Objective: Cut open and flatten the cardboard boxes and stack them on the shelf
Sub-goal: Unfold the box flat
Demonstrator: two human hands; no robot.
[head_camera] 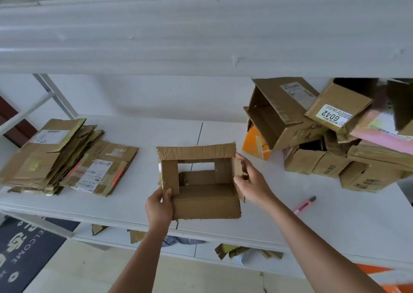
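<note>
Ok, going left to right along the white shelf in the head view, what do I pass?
Stack of flattened brown cardboard boxes → open brown cardboard box gripped by left hand and right hand → pink utility knife → pile of uncut cardboard boxes.

We seem to be in a storeroom or parcel-handling room rather than a home; what tells us so is the white metal shelf [134,136] with its bare boards and angled steel bracing [53,96]; a heap of used shipping boxes [324,131] sits on it, several with printed courier labels, one marked 6042 [333,115]; a stack of flattened cardboard [62,156] lies at the other end; a pink utility knife [305,205] rests on the board; cardboard scraps [234,249] litter the lower tier; a dark welcome mat [22,248] lies on the pale floor, suggesting an entrance close by.
</note>
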